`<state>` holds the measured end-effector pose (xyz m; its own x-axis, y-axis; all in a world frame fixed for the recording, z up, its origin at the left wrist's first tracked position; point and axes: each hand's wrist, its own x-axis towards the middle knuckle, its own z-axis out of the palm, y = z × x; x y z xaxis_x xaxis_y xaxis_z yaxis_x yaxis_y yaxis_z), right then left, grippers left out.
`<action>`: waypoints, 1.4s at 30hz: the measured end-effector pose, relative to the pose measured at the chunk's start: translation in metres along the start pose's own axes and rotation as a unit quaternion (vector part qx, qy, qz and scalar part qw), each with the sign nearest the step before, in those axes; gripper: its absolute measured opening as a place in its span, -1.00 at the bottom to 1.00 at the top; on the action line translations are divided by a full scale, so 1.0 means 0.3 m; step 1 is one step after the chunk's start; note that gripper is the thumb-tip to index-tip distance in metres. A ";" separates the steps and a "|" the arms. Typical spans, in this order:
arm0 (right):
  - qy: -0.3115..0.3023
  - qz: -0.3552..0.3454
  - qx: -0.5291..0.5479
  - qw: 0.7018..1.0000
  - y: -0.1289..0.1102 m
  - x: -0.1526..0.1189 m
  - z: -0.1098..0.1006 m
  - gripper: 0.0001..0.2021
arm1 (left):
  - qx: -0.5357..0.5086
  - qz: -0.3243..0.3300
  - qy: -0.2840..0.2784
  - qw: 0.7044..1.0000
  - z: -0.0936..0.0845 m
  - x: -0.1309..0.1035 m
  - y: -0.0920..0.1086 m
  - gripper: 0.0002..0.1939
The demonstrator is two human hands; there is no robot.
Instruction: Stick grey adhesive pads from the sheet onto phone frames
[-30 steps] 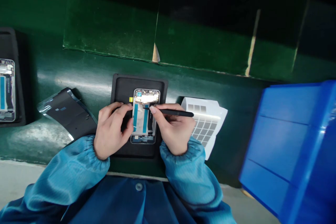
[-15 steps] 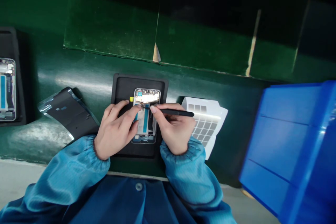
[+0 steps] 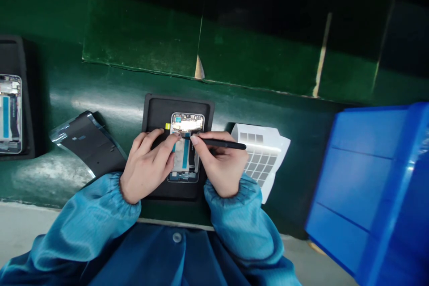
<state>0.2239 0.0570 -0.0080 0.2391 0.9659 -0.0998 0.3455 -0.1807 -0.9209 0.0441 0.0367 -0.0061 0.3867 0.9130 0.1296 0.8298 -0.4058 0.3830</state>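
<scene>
An opened phone lies face down in a black tray, its circuit board, a blue strip and a dark flex cable exposed. My right hand is closed around slim black tweezers, which point left across the phone's middle. Their tip is too small to make out clearly. My left hand rests over the phone's left side with its fingers apart. Its index fingertip touches the phone beside the tweezers' tip. A small yellow tab sticks out at the phone's upper left.
To the right of the tray lies a white sheet of grey stickers. A curled dark film sheet is on the left. Another opened phone sits in a tray at far left. A blue bin stands at right on the green mat.
</scene>
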 end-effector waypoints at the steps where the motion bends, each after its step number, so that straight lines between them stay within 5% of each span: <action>1: 0.000 -0.001 -0.002 1.000 -0.001 0.000 -0.001 -0.88 | 0.000 0.001 0.000 1.000 0.001 -0.001 0.000 -0.51; 9: 0.004 -0.004 -0.008 1.000 0.007 0.002 -0.010 -0.87 | -0.008 0.003 0.007 1.000 0.003 0.001 -0.005 -0.54; 16: 0.001 0.000 0.008 1.000 -0.001 0.007 -0.010 -0.88 | -0.046 -0.056 0.049 0.996 0.007 -0.008 -0.023 -0.54; 34: 0.023 0.071 0.104 0.992 0.023 0.019 0.000 -0.75 | 0.014 0.035 -0.045 0.998 0.005 0.018 0.002 -0.49; 42: 0.019 0.071 0.142 0.987 0.036 0.030 0.004 -0.75 | 0.022 0.064 -0.037 0.997 -0.003 -0.010 -0.020 -0.48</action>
<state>0.2287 0.0639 -0.0193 0.3029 0.9257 -0.2265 0.0392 -0.2496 -0.9676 0.0375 0.0365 -0.0080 0.5184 0.8485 0.1062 0.7874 -0.5221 0.3277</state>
